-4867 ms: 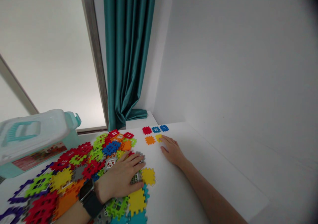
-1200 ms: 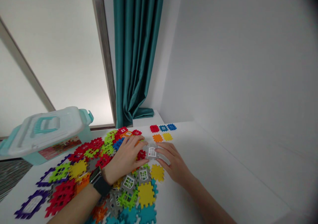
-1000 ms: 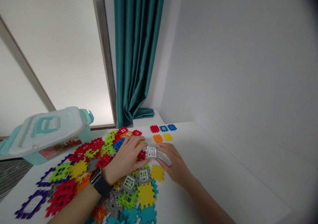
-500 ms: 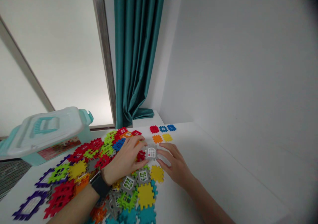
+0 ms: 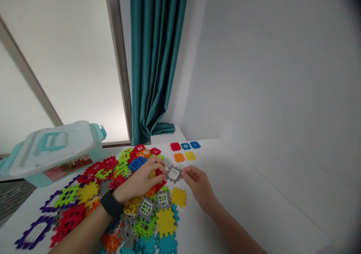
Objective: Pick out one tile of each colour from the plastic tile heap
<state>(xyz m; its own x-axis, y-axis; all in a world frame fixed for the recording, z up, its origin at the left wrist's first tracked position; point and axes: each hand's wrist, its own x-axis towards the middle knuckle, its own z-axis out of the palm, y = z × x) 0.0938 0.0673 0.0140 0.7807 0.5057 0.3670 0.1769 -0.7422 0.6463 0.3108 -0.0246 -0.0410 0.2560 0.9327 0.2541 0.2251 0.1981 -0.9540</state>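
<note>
A grey waffle-shaped plastic tile with a white window (image 5: 174,174) sits between my hands, tilted, above the heap of interlocking tiles. My right hand (image 5: 197,183) pinches its right edge. My left hand (image 5: 141,180), with a black watch (image 5: 111,204) on the wrist, lies over the heap. Its fingertips reach the tile's left edge, but I cannot tell whether they grip it. Just under those fingers lies a red tile (image 5: 159,175). Beyond my hands, a short row of small tiles, red (image 5: 175,146), blue and orange (image 5: 179,157), lies apart from the heap.
A white table (image 5: 237,186) bears the heap, which spreads to the left and towards me. A mint plastic box with a clear lid (image 5: 53,152) stands at the left. A teal curtain (image 5: 155,66) hangs behind, and a white wall (image 5: 267,77) runs along the right.
The grey window tile has turned and tilted and shifted slightly right. My right fingers have closed from spread to a pinch on its edge. My left wrist has rotated.
</note>
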